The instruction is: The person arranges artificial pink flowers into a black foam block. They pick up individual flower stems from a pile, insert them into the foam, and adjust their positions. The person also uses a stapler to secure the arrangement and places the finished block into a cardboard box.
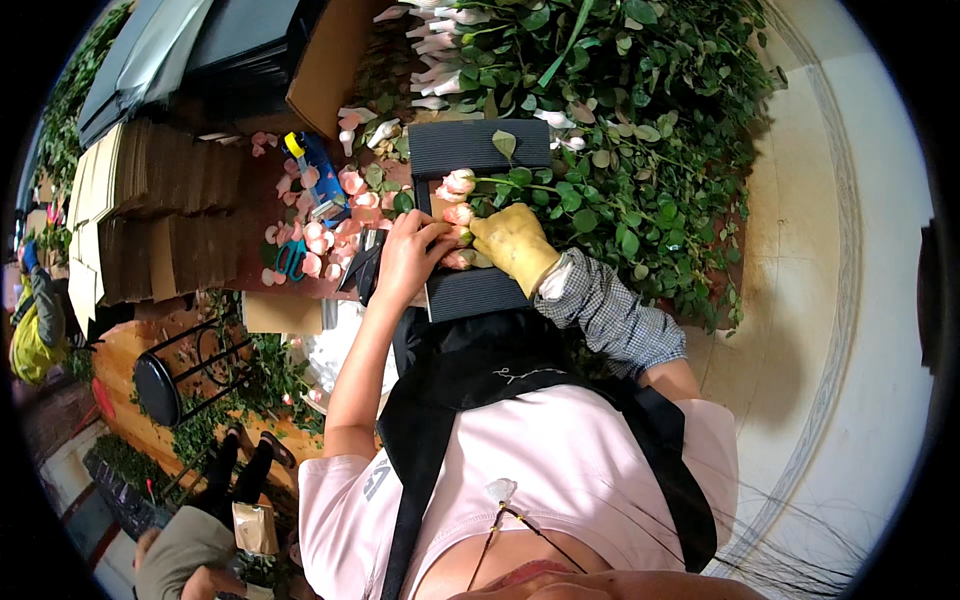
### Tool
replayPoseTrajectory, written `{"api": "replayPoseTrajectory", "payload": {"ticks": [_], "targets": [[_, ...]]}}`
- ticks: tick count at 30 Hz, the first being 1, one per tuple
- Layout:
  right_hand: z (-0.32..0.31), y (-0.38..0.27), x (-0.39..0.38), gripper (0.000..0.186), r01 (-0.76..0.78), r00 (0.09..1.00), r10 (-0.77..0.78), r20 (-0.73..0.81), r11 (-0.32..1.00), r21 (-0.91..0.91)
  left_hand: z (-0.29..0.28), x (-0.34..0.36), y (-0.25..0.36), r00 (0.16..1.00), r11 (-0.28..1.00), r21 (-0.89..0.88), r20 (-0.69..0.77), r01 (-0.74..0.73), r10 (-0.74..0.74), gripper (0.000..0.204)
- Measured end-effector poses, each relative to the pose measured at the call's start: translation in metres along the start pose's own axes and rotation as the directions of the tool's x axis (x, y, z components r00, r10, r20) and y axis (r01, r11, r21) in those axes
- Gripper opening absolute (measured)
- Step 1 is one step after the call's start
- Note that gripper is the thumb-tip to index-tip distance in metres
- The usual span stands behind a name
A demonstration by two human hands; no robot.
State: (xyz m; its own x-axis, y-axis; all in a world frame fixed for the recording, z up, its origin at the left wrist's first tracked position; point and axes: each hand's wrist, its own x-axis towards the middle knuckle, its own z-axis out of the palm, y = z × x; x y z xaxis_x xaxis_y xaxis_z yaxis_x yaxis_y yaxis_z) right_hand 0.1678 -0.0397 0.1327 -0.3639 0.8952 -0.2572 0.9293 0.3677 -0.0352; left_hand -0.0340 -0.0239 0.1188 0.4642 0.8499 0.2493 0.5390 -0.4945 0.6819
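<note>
Pink roses lie in a short column on a dark ribbed cardboard sheet [475, 295], their heads to the left. The top rose [457, 183] shows whole, with its leafy stem running right. My bare left hand [408, 256] bends its fingers onto a rose head [457, 236] in the middle of the column; its thumb is hidden. In a yellow glove, my right hand [516, 247] is closed just right of the lower heads, around what seem to be their stems. A loose leaf [504, 145] rests on the sheet's upper flap [478, 148].
Leafy rose stems [650, 130] heap up on the right, beside white-sleeved blooms [437, 60]. Left are loose petals [316, 236], a blue tape dispenser [318, 172], teal scissors [291, 260] and stacked cardboard [165, 215]. A black stool [157, 389] and other people [205, 560] are lower left.
</note>
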Motion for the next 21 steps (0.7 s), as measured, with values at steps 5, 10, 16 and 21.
{"api": "replayPoseTrajectory", "payload": {"ticks": [5, 10, 16, 21], "targets": [[0.007, 0.003, -0.002, 0.016, 0.029, 0.998, -0.029, -0.047, 1.000, 0.007, 0.006, -0.003, -0.007, 0.998, 0.997, -0.064, -0.047, -0.046, 0.043, 0.012], [0.015, 0.007, 0.001, 0.017, 0.034, 0.992, -0.026, -0.126, 0.997, 0.067, 0.006, -0.002, -0.006, 0.993, 0.978, -0.172, -0.020, -0.115, 0.113, 0.010], [0.006, 0.014, -0.009, 0.017, 0.074, 0.982, -0.037, -0.186, 0.978, 0.196, -0.023, -0.026, -0.034, 0.907, 0.912, -0.158, 0.259, 0.379, -0.332, 0.016], [-0.016, 0.024, -0.027, 0.023, 0.019, 0.981, 0.072, -0.178, 0.884, 0.467, -0.047, -0.037, -0.036, 0.928, 0.921, 0.132, -0.129, 0.366, -0.351, 0.021]]}}
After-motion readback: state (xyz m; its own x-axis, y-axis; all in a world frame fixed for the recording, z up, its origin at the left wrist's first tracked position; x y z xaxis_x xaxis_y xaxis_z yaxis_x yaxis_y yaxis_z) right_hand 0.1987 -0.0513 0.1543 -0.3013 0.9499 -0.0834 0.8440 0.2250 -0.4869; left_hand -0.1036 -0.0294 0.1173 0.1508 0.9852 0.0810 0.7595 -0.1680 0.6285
